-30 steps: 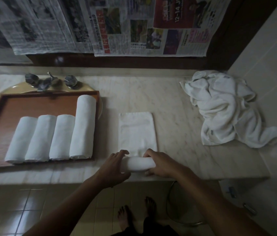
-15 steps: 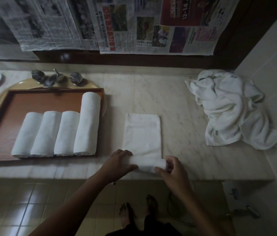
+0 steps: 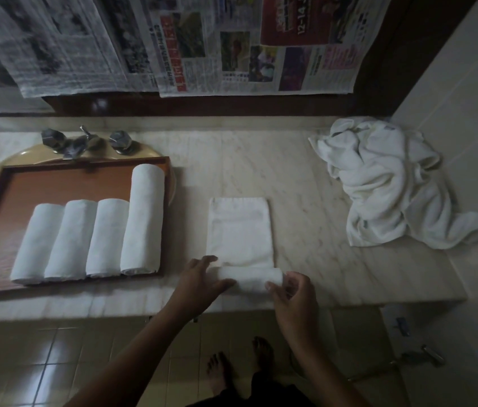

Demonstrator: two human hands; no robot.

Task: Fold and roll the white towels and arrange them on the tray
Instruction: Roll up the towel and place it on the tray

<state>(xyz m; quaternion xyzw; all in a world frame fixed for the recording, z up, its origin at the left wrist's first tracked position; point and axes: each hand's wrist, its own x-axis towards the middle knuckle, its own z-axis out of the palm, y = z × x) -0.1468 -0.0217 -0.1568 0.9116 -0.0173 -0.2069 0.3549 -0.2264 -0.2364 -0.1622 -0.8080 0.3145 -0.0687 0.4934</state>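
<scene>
Gripping towel (image 3: 240,236): left hand (image 3: 201,282), right hand (image 3: 295,293)

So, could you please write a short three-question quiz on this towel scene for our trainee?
1. How many rolled white towels lie on the brown rectangular wooden tray?
2. True or false: the crumpled pile of white towels sits on that tray.
3. Which hands touch the partly rolled white towel on the pale marble counter? A) left hand only B) right hand only C) both

Key: 1. Four. 2. False; it lies on the counter, at the far right. 3. C.
</scene>
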